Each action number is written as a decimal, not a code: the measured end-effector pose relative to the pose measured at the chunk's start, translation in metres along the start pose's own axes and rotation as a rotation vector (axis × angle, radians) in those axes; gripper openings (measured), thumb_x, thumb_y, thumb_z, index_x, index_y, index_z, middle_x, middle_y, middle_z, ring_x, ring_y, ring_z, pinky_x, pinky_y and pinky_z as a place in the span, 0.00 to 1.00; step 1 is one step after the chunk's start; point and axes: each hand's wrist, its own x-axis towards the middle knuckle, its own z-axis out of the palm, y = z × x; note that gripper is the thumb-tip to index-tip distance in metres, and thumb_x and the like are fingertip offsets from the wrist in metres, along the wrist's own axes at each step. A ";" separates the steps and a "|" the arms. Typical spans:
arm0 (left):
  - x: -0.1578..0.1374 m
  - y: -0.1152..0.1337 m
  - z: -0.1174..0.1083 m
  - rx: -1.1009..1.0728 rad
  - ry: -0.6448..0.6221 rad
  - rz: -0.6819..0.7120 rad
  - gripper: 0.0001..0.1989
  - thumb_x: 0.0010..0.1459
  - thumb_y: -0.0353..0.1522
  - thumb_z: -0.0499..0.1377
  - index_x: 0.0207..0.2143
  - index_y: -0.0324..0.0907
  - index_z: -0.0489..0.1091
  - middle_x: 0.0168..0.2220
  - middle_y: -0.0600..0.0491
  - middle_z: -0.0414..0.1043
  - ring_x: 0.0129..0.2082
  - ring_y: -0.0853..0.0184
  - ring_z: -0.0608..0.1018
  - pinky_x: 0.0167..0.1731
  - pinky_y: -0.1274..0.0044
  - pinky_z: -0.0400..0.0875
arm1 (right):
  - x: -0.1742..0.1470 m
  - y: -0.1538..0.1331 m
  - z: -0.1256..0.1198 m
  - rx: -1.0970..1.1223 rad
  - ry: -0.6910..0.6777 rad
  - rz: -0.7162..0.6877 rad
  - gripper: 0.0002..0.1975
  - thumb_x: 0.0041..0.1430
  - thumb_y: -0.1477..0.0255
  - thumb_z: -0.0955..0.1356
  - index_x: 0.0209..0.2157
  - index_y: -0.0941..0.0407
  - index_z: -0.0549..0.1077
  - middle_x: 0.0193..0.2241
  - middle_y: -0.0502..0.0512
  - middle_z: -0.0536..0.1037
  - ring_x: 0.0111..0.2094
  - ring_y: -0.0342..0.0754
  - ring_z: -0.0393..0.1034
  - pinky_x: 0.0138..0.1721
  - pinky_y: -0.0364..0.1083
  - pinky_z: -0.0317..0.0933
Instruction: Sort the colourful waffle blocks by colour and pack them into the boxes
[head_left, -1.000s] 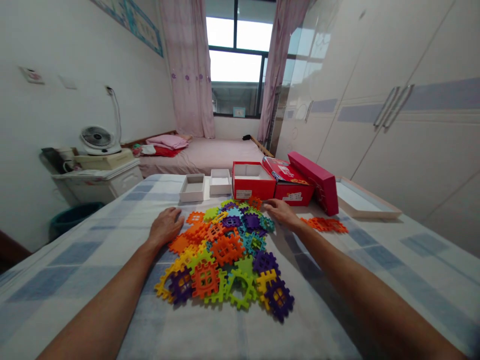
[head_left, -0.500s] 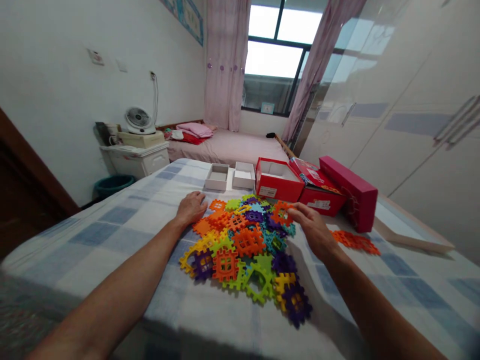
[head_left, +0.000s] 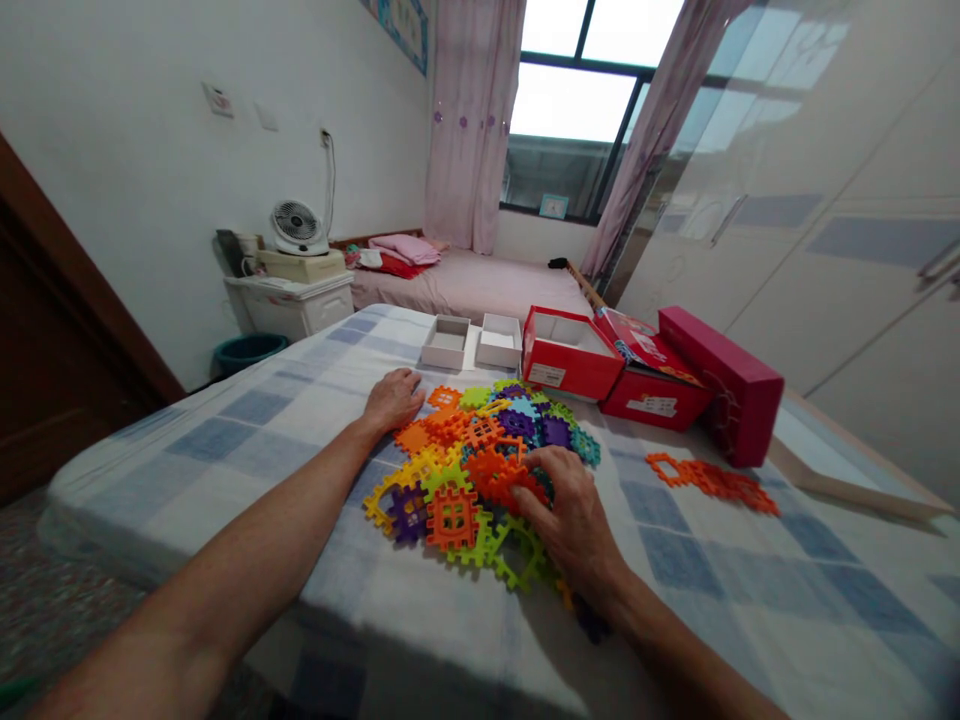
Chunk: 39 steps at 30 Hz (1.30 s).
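Note:
A pile of interlocking plastic building pieces (head_left: pixel 454 515) in orange, yellow, green, purple and blue lies on the checked cloth in front of me. My right hand (head_left: pixel 566 505) reaches over the pile's right side, thumb and fingers closed on the edge of an orange building piece (head_left: pixel 499 478). That piece still lies on or just above the others. My left hand (head_left: pixel 396 400) rests on the cloth at the pile's left edge, fingers stretched and holding nothing. Right of the pile lies a row of orange pieces (head_left: pixel 720 483). My right hand and forearm hide part of the pile's near right side.
Two small white boxes (head_left: pixel 446 342) stand behind the pile. Beside them are an open red box (head_left: pixel 574 370), another red box (head_left: pixel 652 400) and a tilted magenta box (head_left: pixel 724 390). A shallow pale tray or lid (head_left: pixel 862 480) lies far right. A bed (head_left: pixel 480 280) stands beyond the table.
My right hand has moved nearer and leftward, from an orange piece at the pile's upper right to one in its middle. The row's left end now shows. My left hand stays put; the view shifts slightly.

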 end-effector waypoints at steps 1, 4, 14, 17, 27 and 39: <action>0.000 0.000 0.001 -0.004 0.000 0.001 0.19 0.61 0.35 0.48 0.49 0.39 0.70 0.55 0.45 0.67 0.54 0.60 0.69 0.53 0.72 0.64 | -0.001 0.000 0.001 0.002 0.009 0.001 0.09 0.52 0.75 0.66 0.37 0.55 0.69 0.38 0.56 0.73 0.43 0.53 0.65 0.46 0.53 0.57; 0.000 0.000 0.001 -0.017 0.003 0.001 0.19 0.60 0.35 0.49 0.50 0.39 0.70 0.55 0.45 0.67 0.53 0.59 0.69 0.52 0.71 0.64 | -0.002 -0.001 0.004 0.019 0.021 -0.011 0.17 0.50 0.77 0.66 0.45 0.57 0.67 0.37 0.56 0.72 0.42 0.52 0.65 0.45 0.53 0.59; -0.001 0.002 -0.003 0.007 -0.009 0.001 0.18 0.60 0.34 0.48 0.48 0.40 0.70 0.52 0.46 0.69 0.52 0.60 0.70 0.51 0.72 0.64 | 0.002 0.002 0.007 -0.032 -0.027 -0.011 0.08 0.50 0.73 0.68 0.35 0.56 0.72 0.56 0.62 0.65 0.60 0.60 0.52 0.57 0.63 0.48; -0.002 0.003 -0.004 0.009 -0.012 0.000 0.18 0.60 0.35 0.48 0.48 0.40 0.70 0.53 0.45 0.68 0.52 0.60 0.70 0.51 0.72 0.64 | 0.006 0.005 0.008 0.001 -0.052 0.061 0.08 0.51 0.71 0.67 0.35 0.55 0.72 0.56 0.62 0.66 0.62 0.61 0.49 0.59 0.64 0.45; -0.001 0.003 -0.003 -0.002 -0.013 -0.010 0.18 0.60 0.35 0.48 0.48 0.42 0.70 0.53 0.47 0.68 0.52 0.60 0.70 0.51 0.71 0.64 | 0.005 -0.003 -0.001 0.046 0.007 -0.111 0.05 0.53 0.73 0.68 0.34 0.54 0.70 0.45 0.58 0.69 0.49 0.54 0.63 0.51 0.56 0.57; 0.000 0.001 -0.001 0.036 -0.022 0.020 0.19 0.61 0.36 0.46 0.49 0.39 0.69 0.53 0.45 0.68 0.52 0.60 0.70 0.51 0.73 0.64 | 0.030 0.056 -0.058 0.158 0.300 0.284 0.17 0.50 0.61 0.66 0.39 0.58 0.72 0.39 0.59 0.73 0.38 0.50 0.69 0.40 0.49 0.64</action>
